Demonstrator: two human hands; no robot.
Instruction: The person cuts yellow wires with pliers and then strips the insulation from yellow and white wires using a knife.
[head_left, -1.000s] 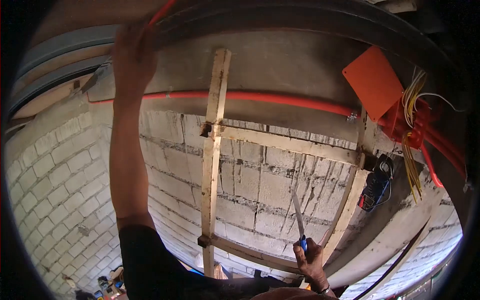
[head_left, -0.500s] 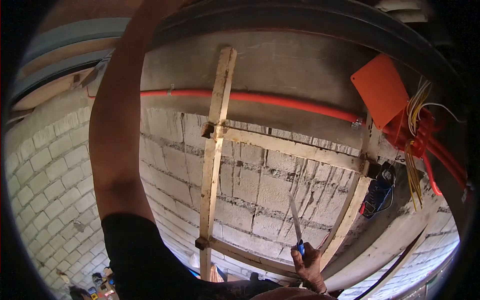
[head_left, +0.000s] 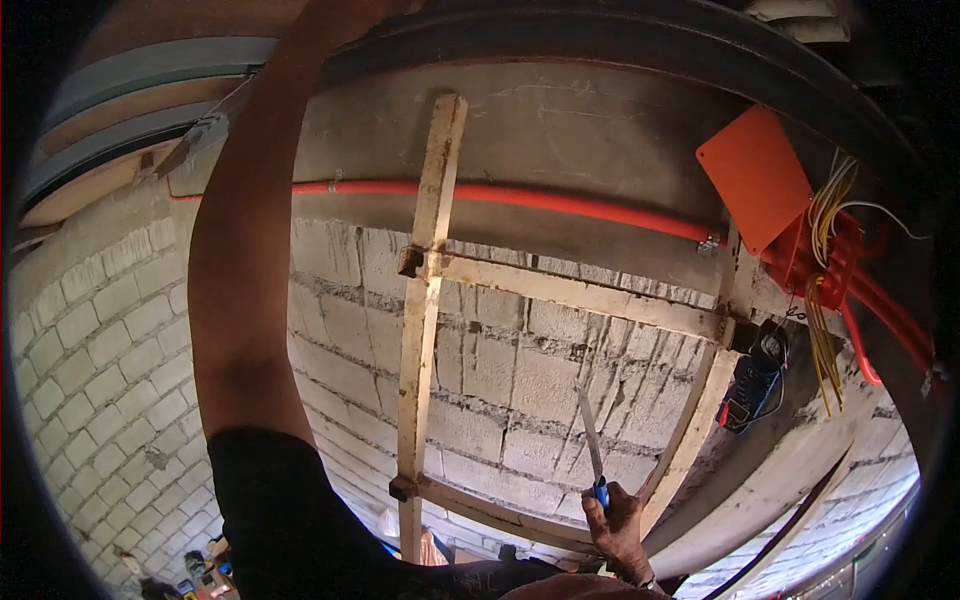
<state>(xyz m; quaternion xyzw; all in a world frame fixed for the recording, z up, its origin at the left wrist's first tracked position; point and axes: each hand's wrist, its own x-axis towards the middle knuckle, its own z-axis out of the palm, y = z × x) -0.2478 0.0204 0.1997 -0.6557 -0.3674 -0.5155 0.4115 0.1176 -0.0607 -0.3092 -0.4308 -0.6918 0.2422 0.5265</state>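
Blue-handled tool with a narrow metal blade (head_left: pixel 590 435), gripped in the right hand (head_left: pixel 617 528) near the lower-right corner of the rusty, cream, ladder-shaped metal frame (head_left: pixel 420 340), leans slightly leftward, well below the left hand (head_left: pixel 350 14), whose state I cannot tell remotely.

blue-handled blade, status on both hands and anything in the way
Right hand gripping blue-handled blade, tip up. Left arm raised, grip unclear at top edge. Pale frame crosses in front of red conduit.
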